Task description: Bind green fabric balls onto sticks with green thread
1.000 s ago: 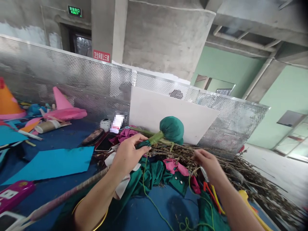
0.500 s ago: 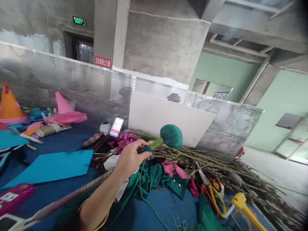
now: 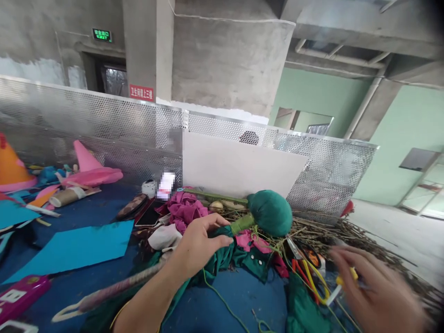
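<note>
My left hand [image 3: 196, 243] is closed around the neck of a stuffed green cloth ball [image 3: 272, 212]. Light green tape [image 3: 243, 224] winds round that neck, and the ball points right, over the cloth pile. At the right edge my right hand [image 3: 378, 282] is smeared by motion. It lies over a yellow tool with a pale shaft [image 3: 351, 276]; whether it touches the tool is unclear. Yellow-handled scissors [image 3: 317, 280] lie left of that hand. Below the ball are crumpled green cloth [image 3: 249, 263] and pink cloth [image 3: 255, 241].
A bundle of dry stalks [image 3: 347, 236] runs along the table's right back edge. Behind stand a white board [image 3: 239, 162] and a perforated metal screen [image 3: 336, 180]. Blue sheet [image 3: 76, 245], magenta cloth [image 3: 185, 210], a phone [image 3: 151, 213] and a wrapped stick [image 3: 114, 291] lie left.
The green ball has come down, rightward and closer, still in my left hand. My right hand has entered from the right, over the yellow tool. The view has shifted slightly.
</note>
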Available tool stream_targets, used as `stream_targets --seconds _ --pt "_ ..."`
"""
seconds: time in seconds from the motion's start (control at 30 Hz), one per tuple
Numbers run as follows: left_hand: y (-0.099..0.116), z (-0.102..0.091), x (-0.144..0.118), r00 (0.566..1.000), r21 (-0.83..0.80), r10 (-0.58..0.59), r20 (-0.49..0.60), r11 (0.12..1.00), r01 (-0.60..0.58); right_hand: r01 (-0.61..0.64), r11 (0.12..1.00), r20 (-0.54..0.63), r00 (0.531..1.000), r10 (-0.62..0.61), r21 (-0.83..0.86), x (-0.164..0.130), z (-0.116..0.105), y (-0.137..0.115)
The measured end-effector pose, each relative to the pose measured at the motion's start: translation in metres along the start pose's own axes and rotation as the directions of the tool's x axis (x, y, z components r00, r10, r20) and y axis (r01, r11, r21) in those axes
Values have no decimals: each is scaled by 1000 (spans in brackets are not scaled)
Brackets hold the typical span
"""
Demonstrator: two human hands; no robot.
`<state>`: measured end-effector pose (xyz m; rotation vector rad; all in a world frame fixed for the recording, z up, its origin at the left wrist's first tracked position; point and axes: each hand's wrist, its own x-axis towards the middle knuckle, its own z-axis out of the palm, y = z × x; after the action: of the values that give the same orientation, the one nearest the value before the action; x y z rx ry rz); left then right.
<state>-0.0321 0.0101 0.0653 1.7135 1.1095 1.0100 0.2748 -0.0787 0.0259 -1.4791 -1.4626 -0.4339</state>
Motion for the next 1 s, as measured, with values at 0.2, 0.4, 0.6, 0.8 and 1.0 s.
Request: stream_targets --seconds 0.2,0.4,0.6,0.8,1.0 --pt "4 7 -5 995 -179 -24 100 983 41 -269 734 469 880 -77 624 3 88 -104" --pt "-2 10 -1 984 -316 -40 176 944 95 -476 499 602 789 -120 724 -12 116 -112" --pt "-9 6 8 988 -350 -93 125 927 132 -31 789 235 961 -145 614 -21 103 -94" --pt "-18 17 14 963 -398 -168 211 885 241 -224 254 269 950 -157 941 -17 97 -110" --pt "-23 27 16 958 -354 -184 218 900 253 -328 250 306 944 121 911 -29 108 -112"
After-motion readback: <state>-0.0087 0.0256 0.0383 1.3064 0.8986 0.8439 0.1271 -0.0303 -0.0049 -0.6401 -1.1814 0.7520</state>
